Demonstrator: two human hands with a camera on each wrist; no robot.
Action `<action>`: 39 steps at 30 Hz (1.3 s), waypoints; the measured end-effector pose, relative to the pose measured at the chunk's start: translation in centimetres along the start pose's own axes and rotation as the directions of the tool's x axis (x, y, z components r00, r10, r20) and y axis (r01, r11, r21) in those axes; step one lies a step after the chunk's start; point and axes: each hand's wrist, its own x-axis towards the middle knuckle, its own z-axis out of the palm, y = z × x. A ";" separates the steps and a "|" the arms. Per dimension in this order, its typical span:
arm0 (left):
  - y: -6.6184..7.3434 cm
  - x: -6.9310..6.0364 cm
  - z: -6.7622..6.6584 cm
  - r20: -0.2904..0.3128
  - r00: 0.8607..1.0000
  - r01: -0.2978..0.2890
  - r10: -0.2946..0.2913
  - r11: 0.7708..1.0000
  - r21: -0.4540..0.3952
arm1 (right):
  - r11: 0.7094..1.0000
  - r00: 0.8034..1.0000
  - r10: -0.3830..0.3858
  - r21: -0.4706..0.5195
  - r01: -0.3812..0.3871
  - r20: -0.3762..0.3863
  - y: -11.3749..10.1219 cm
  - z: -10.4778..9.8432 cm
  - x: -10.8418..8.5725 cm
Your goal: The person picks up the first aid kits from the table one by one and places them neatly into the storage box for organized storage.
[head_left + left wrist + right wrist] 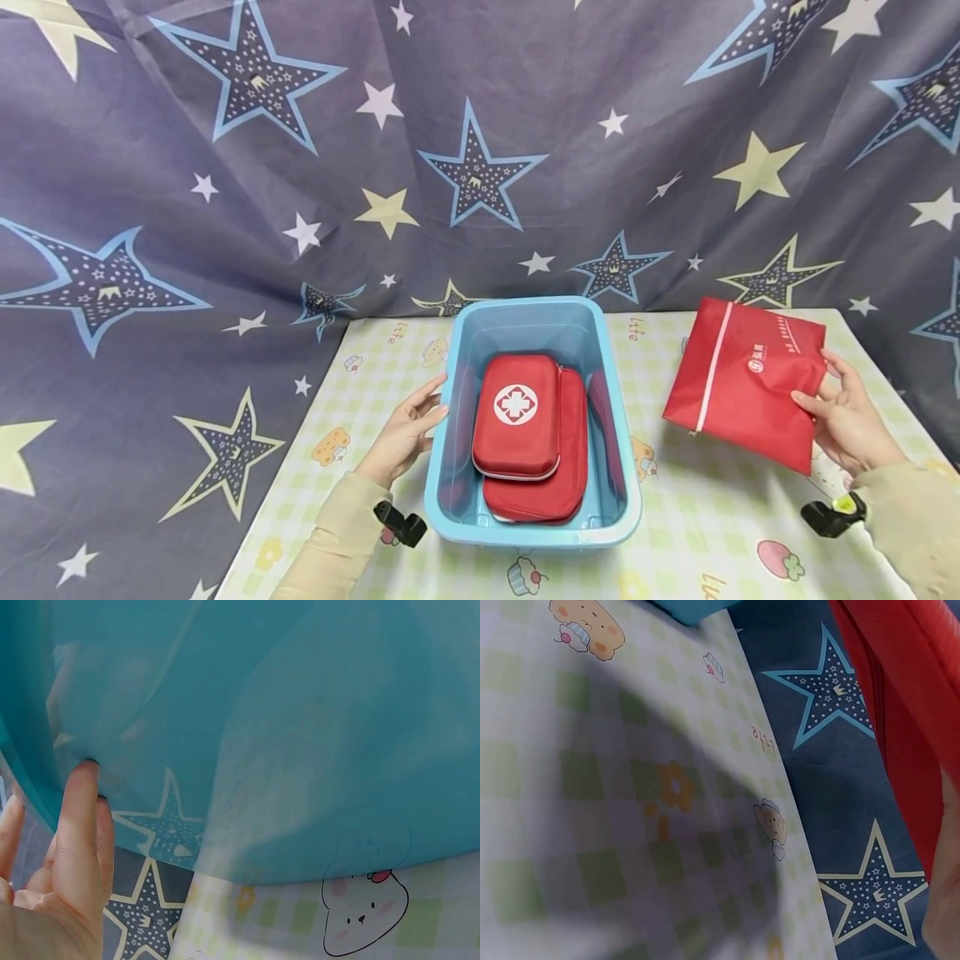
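My left hand (408, 431) is at the left side of a light blue plastic bin (628, 467). Its fingertips touch the bin's outer wall (315, 735) in the left wrist view, fingers mostly straight. In the bin, a red first aid case (517, 450) with a white cross emblem lies on top of a larger red case (573, 433), which it partly covers. Off to the right, my right hand (851, 417) pinches a flat red zip pouch (750, 367) by its right side, holding it tilted above the table. Part of this pouch (907, 750) shows in the right wrist view.
Under the bin is a table (322, 492) with a green-and-white checked cloth printed with cartoons. A dark curtain (525, 75) with stars hangs right behind it. Along the bin's inner right wall runs a dark red patch, perhaps a reflection.
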 end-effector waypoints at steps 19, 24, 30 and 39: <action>0.0 0.3 -0.1 0.022 1.000 -0.008 0.009 1.000 -0.012 | 0.999 0.999 0.013 0.049 -0.015 0.035 0.3 1.2 -0.1; 0.0 0.1 -0.1 0.035 0.999 -0.019 0.020 1.000 -0.020 | 0.999 0.999 0.017 0.051 -0.020 0.051 0.3 1.6 0.0; -0.1 0.0 -0.1 0.035 0.999 -0.018 0.019 0.999 -0.027 | 0.998 0.998 0.026 0.052 -0.029 0.051 0.3 1.9 0.0; -0.2 0.1 -0.1 0.029 0.999 -0.014 0.015 1.000 -0.026 | 0.998 0.998 0.026 0.062 -0.029 0.050 0.4 2.3 -0.3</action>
